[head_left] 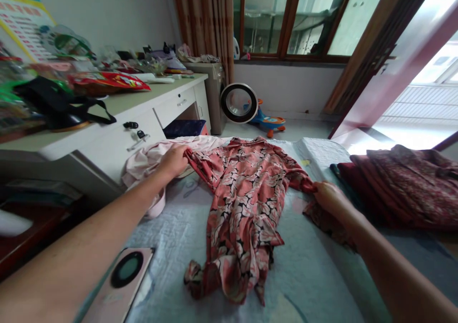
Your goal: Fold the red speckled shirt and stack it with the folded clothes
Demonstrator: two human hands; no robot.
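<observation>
I am seeing the left hand (174,161) pinching 1 sleeve of the floral dress (243,203) and the right hand (331,196) gripping the other at 3 o'clock, hands well apart, dress spread on the bed (315,275). The phone (121,280) at 7 o'clock is risking a slide if fabric drags. The desk (118,118) drawers are closed, contents hidden.

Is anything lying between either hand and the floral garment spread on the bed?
Nothing visible does. The left hand already grips one sleeve end of the floral garment, and the right hand grips the other. The phone and the folded dark clothes lie off to the sides.
</observation>
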